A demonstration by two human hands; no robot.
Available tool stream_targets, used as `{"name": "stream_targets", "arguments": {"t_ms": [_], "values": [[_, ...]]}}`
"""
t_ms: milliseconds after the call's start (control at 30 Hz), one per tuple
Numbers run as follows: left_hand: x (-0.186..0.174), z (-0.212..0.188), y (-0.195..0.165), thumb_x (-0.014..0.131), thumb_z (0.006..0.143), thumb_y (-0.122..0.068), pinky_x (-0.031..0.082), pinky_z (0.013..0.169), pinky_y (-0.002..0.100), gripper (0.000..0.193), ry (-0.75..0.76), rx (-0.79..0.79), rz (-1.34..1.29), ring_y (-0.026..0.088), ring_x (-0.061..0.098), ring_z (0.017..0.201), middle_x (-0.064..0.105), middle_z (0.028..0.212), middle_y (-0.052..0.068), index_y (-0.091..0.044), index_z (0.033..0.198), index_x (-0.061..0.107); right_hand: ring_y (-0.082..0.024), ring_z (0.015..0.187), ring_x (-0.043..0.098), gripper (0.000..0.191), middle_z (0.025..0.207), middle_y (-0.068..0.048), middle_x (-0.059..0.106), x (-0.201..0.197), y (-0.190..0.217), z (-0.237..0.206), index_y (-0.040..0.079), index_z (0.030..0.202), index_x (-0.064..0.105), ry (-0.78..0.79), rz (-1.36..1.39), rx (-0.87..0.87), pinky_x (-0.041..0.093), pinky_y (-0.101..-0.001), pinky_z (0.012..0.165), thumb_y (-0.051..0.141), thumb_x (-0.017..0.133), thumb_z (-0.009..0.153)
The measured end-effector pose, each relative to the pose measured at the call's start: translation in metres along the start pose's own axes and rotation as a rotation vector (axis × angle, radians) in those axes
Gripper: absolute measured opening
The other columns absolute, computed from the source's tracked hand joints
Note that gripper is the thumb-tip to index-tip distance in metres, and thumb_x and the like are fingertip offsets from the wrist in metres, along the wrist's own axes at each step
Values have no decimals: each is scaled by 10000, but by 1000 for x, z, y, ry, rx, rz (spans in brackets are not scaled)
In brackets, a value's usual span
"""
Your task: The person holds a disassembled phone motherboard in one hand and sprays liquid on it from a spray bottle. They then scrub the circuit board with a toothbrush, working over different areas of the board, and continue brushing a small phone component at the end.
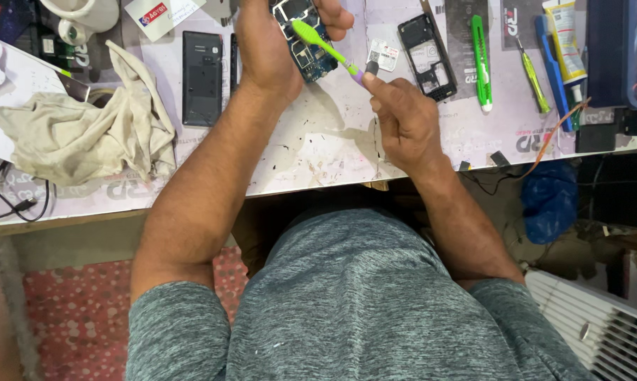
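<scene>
My left hand [269, 49] holds a blue circuit board [310, 60] up at the far edge of the worktable, fingers curled around its top. My right hand [403, 116] grips the purple end of a green toothbrush [322, 44]. The brush head lies across the board's face. A black phone frame [425, 56] lies just right of my right hand, and a small silver part [383, 53] sits between it and the brush.
A crumpled beige cloth [85, 127] lies at the left beside a black phone back cover [202, 77]. A green utility knife [481, 63], a green screwdriver [533, 77] and a glue tube [567, 39] lie at the right. The white table mat [318, 152] is stained.
</scene>
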State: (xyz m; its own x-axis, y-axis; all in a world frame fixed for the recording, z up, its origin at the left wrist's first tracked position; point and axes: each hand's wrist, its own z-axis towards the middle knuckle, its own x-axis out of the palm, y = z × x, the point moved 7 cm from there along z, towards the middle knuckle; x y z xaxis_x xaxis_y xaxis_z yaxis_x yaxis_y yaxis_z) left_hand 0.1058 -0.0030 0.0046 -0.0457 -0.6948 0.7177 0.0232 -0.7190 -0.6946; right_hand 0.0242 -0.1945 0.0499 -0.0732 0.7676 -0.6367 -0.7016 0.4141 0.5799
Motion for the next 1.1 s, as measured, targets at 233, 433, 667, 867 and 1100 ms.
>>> {"name": "stream_targets", "arguments": {"t_ms": [233, 433, 667, 867, 1100], "values": [[10, -3, 9, 195, 1081, -494, 634, 775, 390, 722, 83, 0, 17, 275, 760, 833, 734, 870, 145, 22, 946, 682, -227, 748, 629, 499, 872, -100, 629, 3, 2, 0, 107, 1430, 588, 28, 23, 7, 497, -351, 646, -131, 636, 994], [2, 0, 5, 263, 1086, -427, 642, 782, 414, 607, 14, -5, 6, 305, 766, 853, 731, 878, 165, 22, 994, 661, -226, 767, 636, 520, 889, -99, 639, 4, 0, -1, 127, 1446, 578, 31, 39, 0, 505, -352, 662, -132, 630, 998], [-5, 2, 1, 294, 1053, -417, 656, 801, 429, 584, -24, 0, -9, 316, 777, 860, 747, 877, 177, 27, 989, 667, -229, 750, 628, 505, 880, -108, 635, 6, -2, -3, 130, 1437, 585, 35, 26, -6, 500, -355, 646, -117, 652, 1002], [4, -3, 16, 228, 1075, -583, 638, 776, 395, 768, 42, -9, 55, 280, 766, 844, 736, 876, 144, 20, 958, 688, -225, 766, 632, 500, 887, -102, 639, 4, -2, -3, 115, 1444, 581, 35, 43, 10, 510, -349, 662, -119, 640, 1005], [6, -4, 12, 238, 1097, -537, 642, 788, 406, 709, 56, 0, 62, 283, 766, 858, 731, 887, 145, 13, 984, 673, -208, 764, 628, 502, 866, -90, 634, 5, -2, -2, 115, 1449, 573, 35, 58, 9, 499, -336, 652, -121, 639, 1012]]}}
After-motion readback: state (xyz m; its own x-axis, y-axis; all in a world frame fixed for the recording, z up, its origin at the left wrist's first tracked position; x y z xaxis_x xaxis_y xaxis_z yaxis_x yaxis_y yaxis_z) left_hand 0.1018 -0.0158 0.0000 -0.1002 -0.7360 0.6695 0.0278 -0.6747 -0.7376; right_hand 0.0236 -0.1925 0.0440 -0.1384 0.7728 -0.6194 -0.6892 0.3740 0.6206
